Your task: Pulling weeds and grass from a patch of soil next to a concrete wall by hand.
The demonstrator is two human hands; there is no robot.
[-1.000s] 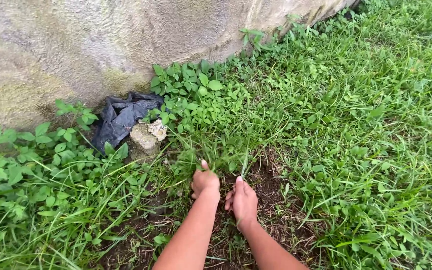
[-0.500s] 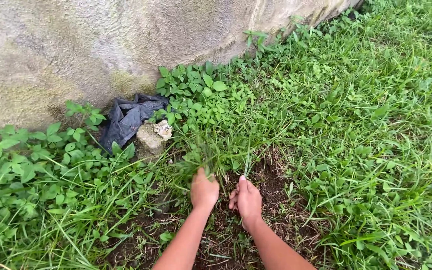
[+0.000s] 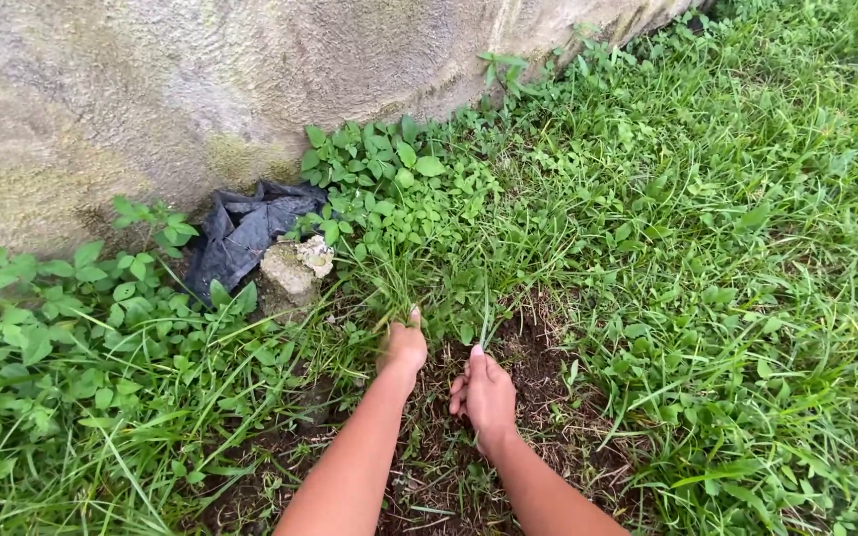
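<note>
1. Nearest the camera lay a patch of bare dark soil (image 3: 449, 476), strewn with dry stalks, and both forearms crossed it.
2. The right hand (image 3: 487, 389) rested at the far edge of that soil, fingers (image 3: 461, 382) curled loosely about the base of a few thin grass blades (image 3: 489, 323); whether they truly gripped the blades could not be told.
3. Just left of the right hand, and apart from it, the left hand (image 3: 404, 347) was clenched around the base of a grass tuft (image 3: 399, 283), thumb up against the stems.
4. The grass tuft rose from the ground at the soil's far edge and fanned out beyond the left hand.
5. Beyond the tuft and to its left sat a pale chunk of stone (image 3: 293, 268), with a smaller light lump on its top.
6. Behind the stone lay a crumpled black plastic sheet (image 3: 245, 233), pressed against the foot of a weathered concrete wall (image 3: 201, 89).
7. Broad-leaved weeds (image 3: 379, 164) grew right of the plastic sheet, along the wall's base.
8. Thick green lawn grass (image 3: 727, 248) spread well to the right of the stone.
</note>
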